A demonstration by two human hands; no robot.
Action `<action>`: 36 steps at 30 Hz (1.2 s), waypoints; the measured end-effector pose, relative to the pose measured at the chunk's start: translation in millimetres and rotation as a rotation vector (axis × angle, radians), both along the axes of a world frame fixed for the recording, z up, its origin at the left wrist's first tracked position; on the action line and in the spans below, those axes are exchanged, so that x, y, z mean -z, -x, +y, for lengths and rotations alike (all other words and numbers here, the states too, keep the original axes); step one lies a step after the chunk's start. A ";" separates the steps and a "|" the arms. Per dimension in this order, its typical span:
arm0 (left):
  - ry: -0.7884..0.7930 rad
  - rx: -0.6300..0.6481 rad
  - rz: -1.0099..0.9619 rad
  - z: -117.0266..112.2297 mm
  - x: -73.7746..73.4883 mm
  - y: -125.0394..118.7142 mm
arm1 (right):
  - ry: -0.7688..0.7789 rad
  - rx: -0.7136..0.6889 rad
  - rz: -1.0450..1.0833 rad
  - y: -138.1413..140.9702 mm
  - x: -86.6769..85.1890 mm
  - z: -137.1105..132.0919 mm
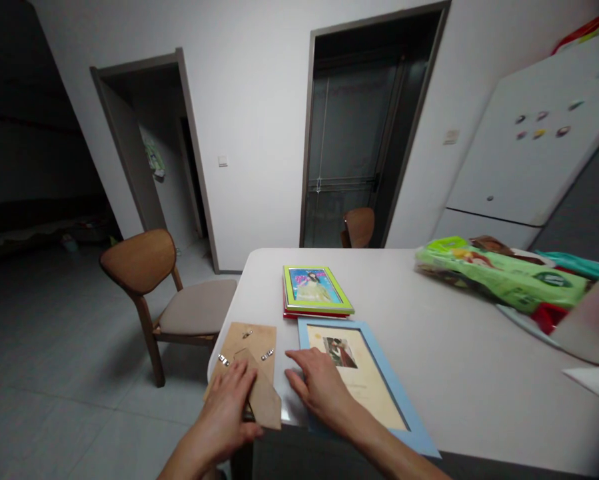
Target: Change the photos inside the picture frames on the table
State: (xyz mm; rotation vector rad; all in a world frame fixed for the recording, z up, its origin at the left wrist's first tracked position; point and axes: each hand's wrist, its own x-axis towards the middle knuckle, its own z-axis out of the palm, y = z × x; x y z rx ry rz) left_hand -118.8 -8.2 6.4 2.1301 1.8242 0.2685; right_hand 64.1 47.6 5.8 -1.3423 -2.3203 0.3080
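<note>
The left hand (229,408) lies on a brown backing board (256,337) at the near left corner of the white table (459,360), its fingers over the board and its thumb apart beside the stand flap (268,403). The right hand (324,387) is over the blue photo frame (388,370), thumb and fingers apart, gripping nothing; whether it touches the frame is hard to tell. The blue frame lies face up, right of the board. Just beyond it sits a green picture frame (314,288) on a red one (319,315).
</note>
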 end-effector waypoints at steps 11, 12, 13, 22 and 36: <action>-0.099 -0.099 -0.052 3.4 13.2 37.0 | 0.123 -0.026 0.102 63.0 15.7 -9.9; -0.105 -0.094 -0.070 3.9 8.9 32.8 | 0.128 -0.027 0.131 57.2 13.2 -9.5; -0.121 -0.083 -0.091 4.4 4.3 27.4 | 0.126 -0.025 0.157 49.2 9.8 -9.1; -0.149 0.147 -0.235 14.6 -15.2 -70.1 | 0.121 0.076 0.158 -70.6 -10.1 -10.4; -0.085 0.282 -0.121 27.1 6.1 -106.9 | 0.102 0.120 0.050 -111.5 21.4 -4.1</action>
